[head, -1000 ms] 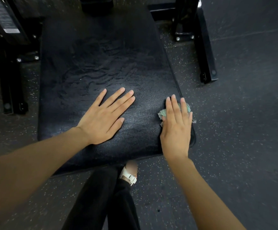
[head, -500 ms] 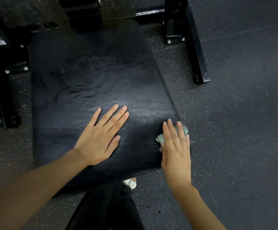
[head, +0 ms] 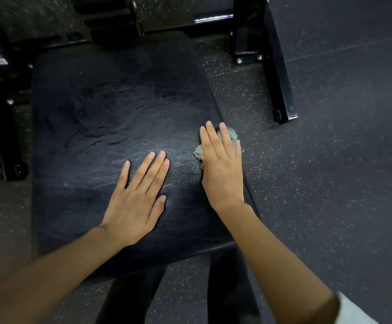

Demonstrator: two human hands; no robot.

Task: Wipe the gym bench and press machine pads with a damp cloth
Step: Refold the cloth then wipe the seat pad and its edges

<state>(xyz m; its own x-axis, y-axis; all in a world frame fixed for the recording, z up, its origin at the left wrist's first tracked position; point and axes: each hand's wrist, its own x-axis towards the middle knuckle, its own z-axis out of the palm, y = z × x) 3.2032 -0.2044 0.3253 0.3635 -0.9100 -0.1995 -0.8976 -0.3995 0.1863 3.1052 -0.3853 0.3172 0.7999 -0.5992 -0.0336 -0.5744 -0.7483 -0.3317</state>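
A wide black bench pad (head: 110, 118) fills the middle of the view, its surface streaked with damp marks. My left hand (head: 136, 195) lies flat on the pad's near half with fingers straight and spread. My right hand (head: 221, 169) presses a teal cloth (head: 233, 136) flat against the pad's right edge; its fingers are straight over the cloth. Most of the cloth is hidden under that hand, with bits showing at the fingertips and beside the thumb.
Black steel frame legs stand on the speckled rubber floor (head: 330, 183): one at the right (head: 281, 90), one at the left (head: 1, 141). More frame and a pad lie at the top (head: 167, 17). My dark-trousered legs (head: 129, 298) are below the pad's near edge.
My right hand has slid the cloth forward along the pad's right edge. The view has shifted, so the pad sits lower in frame. My left hand stays flat on the pad.
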